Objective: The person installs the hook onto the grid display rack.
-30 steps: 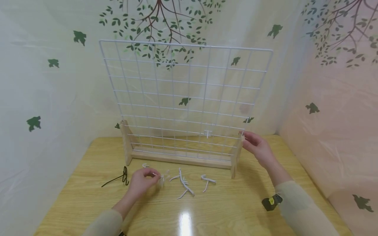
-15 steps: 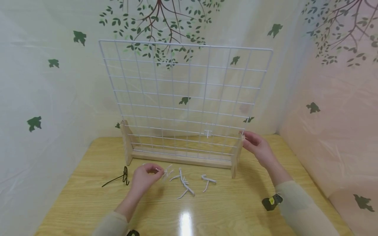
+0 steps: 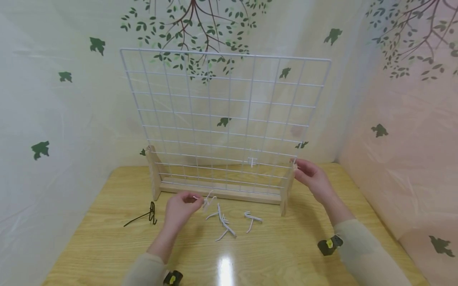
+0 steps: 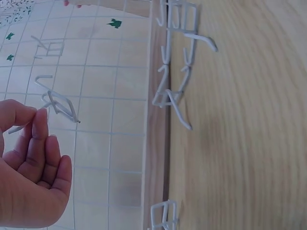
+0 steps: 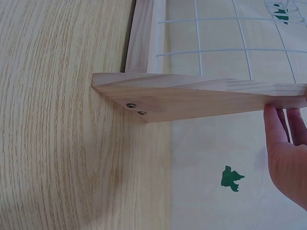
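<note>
My left hand [image 3: 180,210] pinches a white wire hook [image 4: 62,103] between thumb and forefinger, in front of the grid and apart from it. The white wire grid panel [image 3: 229,54] stands in a wooden stand [image 3: 222,194]. My right hand [image 3: 315,182] grips the upper end of the stand's right side post [image 3: 286,190]; its thumb side is partly hidden in the right wrist view. Another white hook [image 3: 252,161] hangs low on the grid, right of the middle.
Loose white hooks [image 3: 225,227] lie on the wooden table [image 3: 272,254] before the stand, with another hook [image 3: 253,219] to their right. A black wire hook [image 3: 152,212] lies left. In the left wrist view, one more white hook [image 4: 164,213] lies by the base.
My left hand has moved right and up towards the grid, carrying the white hook, which has turned in the fingers. My right hand stays on the side post.
</note>
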Available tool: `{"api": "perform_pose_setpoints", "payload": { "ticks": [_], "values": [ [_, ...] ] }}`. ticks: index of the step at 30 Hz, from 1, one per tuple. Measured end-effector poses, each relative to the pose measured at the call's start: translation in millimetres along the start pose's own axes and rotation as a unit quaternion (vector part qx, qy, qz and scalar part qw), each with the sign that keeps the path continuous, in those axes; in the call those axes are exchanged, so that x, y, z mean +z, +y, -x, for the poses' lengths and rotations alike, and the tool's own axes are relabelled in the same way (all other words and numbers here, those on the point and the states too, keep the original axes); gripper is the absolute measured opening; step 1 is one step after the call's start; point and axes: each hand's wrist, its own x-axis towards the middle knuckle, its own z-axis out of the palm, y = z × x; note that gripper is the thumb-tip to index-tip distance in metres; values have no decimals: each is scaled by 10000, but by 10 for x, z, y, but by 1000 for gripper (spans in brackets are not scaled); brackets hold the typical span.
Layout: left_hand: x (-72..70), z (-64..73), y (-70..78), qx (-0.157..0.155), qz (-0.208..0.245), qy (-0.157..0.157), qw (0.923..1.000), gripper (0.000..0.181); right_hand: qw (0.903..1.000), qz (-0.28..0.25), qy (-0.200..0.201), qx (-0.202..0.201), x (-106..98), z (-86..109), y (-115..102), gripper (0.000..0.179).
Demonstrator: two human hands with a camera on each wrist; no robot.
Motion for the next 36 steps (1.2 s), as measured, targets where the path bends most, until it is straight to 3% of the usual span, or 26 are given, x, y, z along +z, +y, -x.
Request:
{"api": "perform_pose_setpoints", "payload": {
  "ticks": [21, 30, 36],
  "values": [
    [164, -234, 449, -60, 793, 499, 9956, 15, 10000, 37, -12, -86, 2, 9, 5, 47],
    [251, -352, 634, 207, 805, 509, 9952, 13, 10000, 48, -29, -72, -6, 3, 6, 47],
    [278, -426, 778, 179, 605, 462, 9969, 11, 10000, 44, -19, -57, -5, -9, 8, 47]
  ]
}}
